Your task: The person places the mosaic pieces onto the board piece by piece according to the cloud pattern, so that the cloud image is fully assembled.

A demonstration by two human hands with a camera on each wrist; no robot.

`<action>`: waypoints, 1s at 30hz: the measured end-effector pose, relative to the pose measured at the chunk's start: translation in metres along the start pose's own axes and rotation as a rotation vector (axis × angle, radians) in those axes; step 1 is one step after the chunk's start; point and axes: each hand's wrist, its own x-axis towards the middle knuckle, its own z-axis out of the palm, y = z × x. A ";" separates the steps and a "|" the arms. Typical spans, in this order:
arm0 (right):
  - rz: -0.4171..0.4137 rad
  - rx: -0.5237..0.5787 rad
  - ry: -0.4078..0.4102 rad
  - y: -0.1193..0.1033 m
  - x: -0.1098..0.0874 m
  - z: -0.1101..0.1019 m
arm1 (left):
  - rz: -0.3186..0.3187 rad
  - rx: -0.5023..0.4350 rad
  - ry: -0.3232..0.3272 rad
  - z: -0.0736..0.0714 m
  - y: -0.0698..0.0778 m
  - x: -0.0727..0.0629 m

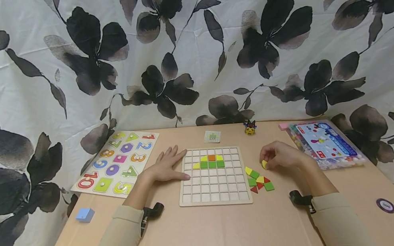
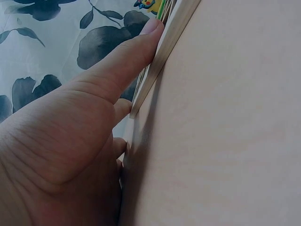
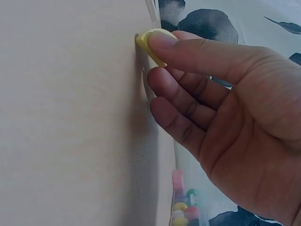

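My left hand [image 1: 165, 167] lies with spread, straight fingers at the left edge of a white grid board [image 1: 212, 195]. In the left wrist view its thumb [image 2: 136, 49] touches the board's edge. On the board, green tiles [image 1: 212, 164] form a row with yellow pieces around them and an orange tile [image 1: 212, 158] above. My right hand [image 1: 282, 155] pinches a small yellow tile [image 3: 153, 44] between thumb and fingers, just right of the board. Below that hand lies a loose pile of green, yellow and red tiles [image 1: 269, 186].
A number puzzle board [image 1: 115, 191] lies at left, a blue block [image 1: 85, 215] before it. A pattern card [image 1: 212, 136] and a small yellow figurine [image 1: 249, 128] stand behind the grid. At right are a clear box of colourful pieces [image 1: 325, 145] and a dark round disc [image 1: 386, 205].
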 end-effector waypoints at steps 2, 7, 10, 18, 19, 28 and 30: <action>-0.008 0.004 0.009 0.001 0.000 0.000 | -0.003 0.000 -0.004 0.000 0.000 0.000; -0.017 -0.018 0.006 0.004 0.001 0.000 | -0.007 0.001 -0.011 0.000 0.000 0.000; -0.007 -0.029 -0.013 0.004 0.001 -0.001 | -0.005 0.001 -0.010 0.000 0.001 -0.001; -0.038 -0.042 -0.029 0.001 -0.002 -0.003 | 0.006 0.002 0.000 0.001 0.001 0.000; -0.036 -0.033 -0.013 0.001 -0.002 -0.002 | 0.009 0.003 0.003 0.001 0.001 0.000; -0.056 0.041 0.187 -0.013 0.006 0.009 | 0.019 -0.003 0.013 0.001 0.000 -0.001; -0.077 0.046 0.221 -0.018 0.009 0.013 | 0.017 -0.002 0.012 0.001 0.000 -0.001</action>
